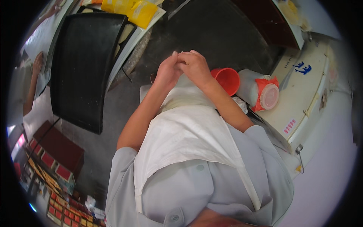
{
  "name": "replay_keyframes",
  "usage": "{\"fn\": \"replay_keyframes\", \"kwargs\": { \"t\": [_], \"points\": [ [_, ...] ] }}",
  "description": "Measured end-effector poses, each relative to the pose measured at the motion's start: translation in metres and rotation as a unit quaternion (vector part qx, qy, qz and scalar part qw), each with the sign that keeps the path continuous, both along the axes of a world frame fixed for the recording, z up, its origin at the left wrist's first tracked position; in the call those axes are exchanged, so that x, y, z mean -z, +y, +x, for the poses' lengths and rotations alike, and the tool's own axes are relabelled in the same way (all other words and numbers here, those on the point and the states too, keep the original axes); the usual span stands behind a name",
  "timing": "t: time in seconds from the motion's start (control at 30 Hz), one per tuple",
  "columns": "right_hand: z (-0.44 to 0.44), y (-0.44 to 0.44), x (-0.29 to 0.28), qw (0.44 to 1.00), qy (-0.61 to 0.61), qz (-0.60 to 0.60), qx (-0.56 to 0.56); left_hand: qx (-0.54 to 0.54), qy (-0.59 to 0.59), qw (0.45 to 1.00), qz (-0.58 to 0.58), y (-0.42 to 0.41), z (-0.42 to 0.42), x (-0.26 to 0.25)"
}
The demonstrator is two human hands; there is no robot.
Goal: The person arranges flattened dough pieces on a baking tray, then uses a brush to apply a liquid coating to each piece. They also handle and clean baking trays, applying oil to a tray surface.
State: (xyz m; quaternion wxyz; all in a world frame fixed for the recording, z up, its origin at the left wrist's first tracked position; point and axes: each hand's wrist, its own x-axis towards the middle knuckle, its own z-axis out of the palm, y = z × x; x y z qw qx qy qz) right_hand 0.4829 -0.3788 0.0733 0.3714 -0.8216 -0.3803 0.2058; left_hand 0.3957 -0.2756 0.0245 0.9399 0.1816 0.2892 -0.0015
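Note:
My left hand [169, 70] and my right hand [195, 63] meet in front of my white apron [187, 133], their fingers touching. The curled fingers hide whatever may be between them; a tiny pale speck shows at the fingertips. Just beyond my right wrist stands a red plastic bucket [226, 81]. Left of my left hand, a large black baking tray [82, 68] juts out past the edge of a worktable. Under it lies another tray with pale dough pieces [126, 33].
Yellow plastic bags [129, 11] lie on the worktable's far end. At right, a lidded plastic drum [253, 90] stands beside a white chest freezer [303, 85] that bears writing. Another person's hand [37, 63] rests at the far left. Display shelves [65, 210] hold several packaged goods at lower left.

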Motion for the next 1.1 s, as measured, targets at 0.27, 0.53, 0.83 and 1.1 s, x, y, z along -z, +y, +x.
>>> {"fn": "replay_keyframes", "kwargs": {
  "t": [0.27,0.53,0.83,1.1],
  "points": [
    [0.069,-0.087,0.041,0.996,-0.009,-0.071,-0.061,-0.019,0.081,0.99,-0.116,-0.087,0.069,0.054],
    [0.106,-0.132,0.063,0.998,0.012,-0.054,0.017,0.027,0.121,0.987,-0.1,-0.145,0.114,0.085],
    [0.131,-0.133,0.068,0.996,0.051,0.026,-0.068,0.039,0.152,0.982,-0.109,-0.119,0.141,0.101],
    [0.181,-0.1,0.032,0.999,0.006,0.009,0.052,0.087,0.135,0.983,-0.09,-0.091,0.216,0.079]
  ]
}}
